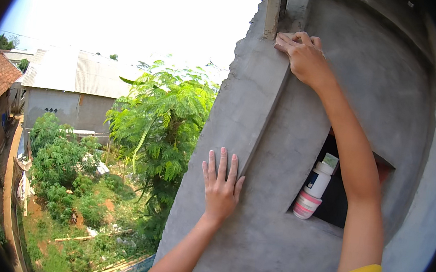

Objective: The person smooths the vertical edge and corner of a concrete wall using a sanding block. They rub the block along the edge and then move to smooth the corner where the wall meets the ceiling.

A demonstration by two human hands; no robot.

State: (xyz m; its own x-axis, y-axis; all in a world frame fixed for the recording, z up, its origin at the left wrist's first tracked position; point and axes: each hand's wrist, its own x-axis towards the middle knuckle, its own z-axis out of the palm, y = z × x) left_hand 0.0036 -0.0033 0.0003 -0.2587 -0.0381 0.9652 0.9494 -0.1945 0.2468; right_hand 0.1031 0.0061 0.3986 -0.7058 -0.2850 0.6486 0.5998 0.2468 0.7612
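Observation:
My left hand [219, 195] lies flat against a raised grey cement pillar [252, 108], its fingers spread and nothing in it. Higher up, my right hand [305, 52] presses at the pillar's upper edge, just below and beside a narrow upright post [273, 10]. The fingers of that hand are bent and drawn together. Whatever they may hold is hidden against the cement. Between the hands runs the pillar's long edge, stepping back to the grey plastered wall [307, 139].
A dark square recess [335, 194] in the wall holds a white bottle [318, 180] and a pink-and-white tub [306, 205], partly near my right forearm. Left of the pillar's rough edge the ground drops to a garden with a leafy tree [169, 126] and a metal-roofed house [75, 91].

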